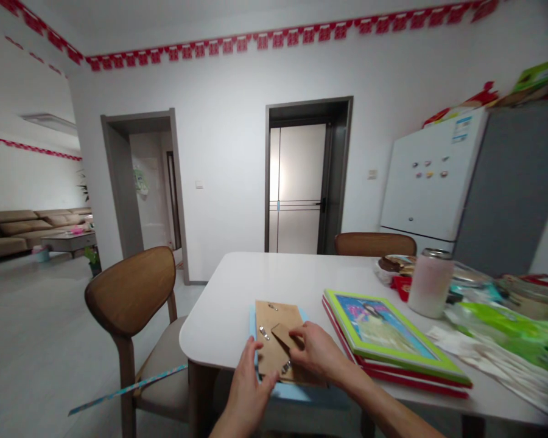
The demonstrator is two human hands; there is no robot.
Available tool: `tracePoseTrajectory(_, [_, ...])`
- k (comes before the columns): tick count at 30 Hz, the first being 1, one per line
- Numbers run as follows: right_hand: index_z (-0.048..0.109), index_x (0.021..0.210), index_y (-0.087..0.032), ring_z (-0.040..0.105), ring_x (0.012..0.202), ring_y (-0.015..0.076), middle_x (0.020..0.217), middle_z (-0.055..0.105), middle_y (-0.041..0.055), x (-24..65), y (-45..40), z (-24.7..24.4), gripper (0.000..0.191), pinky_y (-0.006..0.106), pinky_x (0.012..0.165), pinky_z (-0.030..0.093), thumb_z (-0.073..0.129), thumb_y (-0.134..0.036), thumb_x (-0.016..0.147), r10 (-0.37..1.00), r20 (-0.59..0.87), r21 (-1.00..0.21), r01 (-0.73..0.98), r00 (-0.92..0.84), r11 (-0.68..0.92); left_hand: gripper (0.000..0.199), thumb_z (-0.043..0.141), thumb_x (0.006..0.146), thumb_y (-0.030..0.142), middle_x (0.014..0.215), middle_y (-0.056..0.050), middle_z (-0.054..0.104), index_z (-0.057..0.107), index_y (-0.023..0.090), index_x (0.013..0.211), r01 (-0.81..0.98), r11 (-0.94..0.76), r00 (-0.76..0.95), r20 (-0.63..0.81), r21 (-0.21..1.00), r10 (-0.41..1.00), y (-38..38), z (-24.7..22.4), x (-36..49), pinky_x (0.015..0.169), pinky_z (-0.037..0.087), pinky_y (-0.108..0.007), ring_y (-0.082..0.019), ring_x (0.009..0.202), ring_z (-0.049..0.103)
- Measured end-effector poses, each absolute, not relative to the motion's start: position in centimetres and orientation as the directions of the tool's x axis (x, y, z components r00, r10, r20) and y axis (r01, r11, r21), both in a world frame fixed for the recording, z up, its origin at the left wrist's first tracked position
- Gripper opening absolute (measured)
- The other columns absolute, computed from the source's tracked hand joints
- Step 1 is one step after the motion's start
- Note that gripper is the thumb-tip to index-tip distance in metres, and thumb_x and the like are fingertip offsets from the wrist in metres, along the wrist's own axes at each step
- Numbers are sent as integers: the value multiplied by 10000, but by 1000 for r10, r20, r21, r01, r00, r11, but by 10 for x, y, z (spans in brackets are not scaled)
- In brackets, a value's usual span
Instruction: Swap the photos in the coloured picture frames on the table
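A light-blue picture frame (pixel 291 392) lies face down at the table's near edge, its brown backing board (pixel 269 350) uppermost. Small metal hangers are fixed to the board. A brown flap (pixel 283 334), like a stand leg, rises at an angle from the board's middle. My right hand (pixel 317 350) pinches this flap between thumb and fingers. At the board's lower left, my left hand (pixel 249 380) rests against the edge, thumb and fingers apart. Right of my hands is a stack of picture frames, a green-edged one with a princess picture (pixel 379 325) on top of red ones.
A pink-and-white bottle (pixel 432 283), a green plastic packet (pixel 511 334) and a white cloth (pixel 479 359) crowd the table's right side. A wooden chair (pixel 134 298) stands at the left, with a thin blue patterned strip (pixel 128 389) across it. Another chair (pixel 375 244) is behind the table.
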State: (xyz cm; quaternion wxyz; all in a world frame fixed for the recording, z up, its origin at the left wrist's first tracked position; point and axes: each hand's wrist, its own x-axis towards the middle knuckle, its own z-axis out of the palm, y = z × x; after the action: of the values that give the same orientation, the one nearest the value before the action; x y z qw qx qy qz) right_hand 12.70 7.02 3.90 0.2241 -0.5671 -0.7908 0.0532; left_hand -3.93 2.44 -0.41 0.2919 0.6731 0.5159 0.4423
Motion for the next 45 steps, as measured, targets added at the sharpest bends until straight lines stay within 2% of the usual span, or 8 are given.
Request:
tracePoseTrajectory(4, [653,734,-173,521,682,156,757,612,67,105,68,58,213,220,614,354,489,-273,643,893,348,-348,846,-284,404,353,434,714,184,1085,-86,528,403,140,1063,257,-302,-109,338,918,935,46,4,-47,876,360,-279,-163,1009,488])
tracePoseTrajectory(9, [584,1005,-174,523,861,174,936,589,83,105,65,55,356,243,760,366,433,-334,724,877,400,-458,770,-267,444,332,470,702,223,1063,-46,557,480,151,1026,239,-196,-311,267,951,912,58,7,-90,830,394,-262,-177,978,515])
tracePoseTrajectory(19, [469,1136,-58,533,935,241,987,586,176,168,76,-7,489,313,806,365,436,-238,683,971,233,-305,944,-57,128,350,505,670,207,818,-20,618,472,143,1013,513,31,-340,170,858,925,64,-9,-163,662,434,-238,-157,717,593])
tracePoseTrajectory(26, [405,1166,3,547,922,250,996,588,200,168,82,0,564,309,781,390,433,-164,628,973,228,-437,896,20,84,422,519,659,239,1020,-101,538,445,151,1066,756,104,-338,249,647,908,61,-3,-165,823,340,-361,-260,953,492])
tracePoseTrajectory(32, [172,1298,-51,610,629,169,833,651,106,162,63,25,651,254,569,447,323,-179,678,997,-11,-917,396,81,-42,375,457,688,188,1084,-80,506,460,151,1061,753,-241,-104,472,612,875,43,13,-92,939,274,-360,-212,1062,410])
tracePoseTrajectory(37, [132,1318,-99,600,563,155,726,647,76,151,43,47,682,231,502,435,353,-220,684,999,24,-942,334,25,15,531,568,617,213,1232,-85,409,428,168,1127,543,-516,244,463,663,852,24,22,-3,972,267,-373,-228,1136,344])
tracePoseTrajectory(42, [152,1303,-140,547,476,136,565,564,-4,148,43,49,712,231,454,421,446,-240,663,1000,-13,-995,103,-8,-12,442,455,620,78,1070,-64,523,486,181,1049,618,-601,335,522,506,784,20,41,18,908,339,-337,-207,1030,426])
tracePoseTrajectory(45, [118,1304,-141,543,476,136,564,511,-30,153,51,41,742,230,421,412,464,-216,653,1000,-32,-998,56,0,-31,394,394,658,67,953,-55,557,490,188,1020,642,-576,208,608,505,766,27,51,-2,829,393,-305,-186,934,484])
